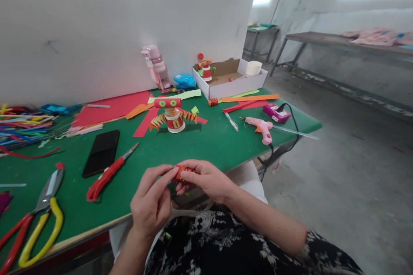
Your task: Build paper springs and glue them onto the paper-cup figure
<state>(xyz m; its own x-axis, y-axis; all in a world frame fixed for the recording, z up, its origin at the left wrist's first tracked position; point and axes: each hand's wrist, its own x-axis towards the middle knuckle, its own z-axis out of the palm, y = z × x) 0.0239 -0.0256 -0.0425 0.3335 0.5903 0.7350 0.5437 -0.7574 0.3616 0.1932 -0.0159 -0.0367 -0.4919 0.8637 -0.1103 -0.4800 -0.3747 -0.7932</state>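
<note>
Between my hands, just over the table's front edge, is a small red and orange folded paper strip (181, 173), pleated like an accordion. My right hand (206, 178) grips it with thumb and fingers. My left hand (154, 195) presses its fingertips on the strip's left end. Beyond them stands a paper cup figure (175, 121) with a red roll head, green ring eyes and pleated paper arms. To the left lie a red-handled pair of scissors (109, 174), closed, and a black phone (101, 152).
Large scissors (48, 206) with red and yellow handles lie front left, near colourful pipe cleaners (26, 126). A pink glue gun (260, 126) with a cord lies right, near a purple box (276, 113). Behind are a pink bottle (157, 68) and a cardboard box (222, 90) holding another figure.
</note>
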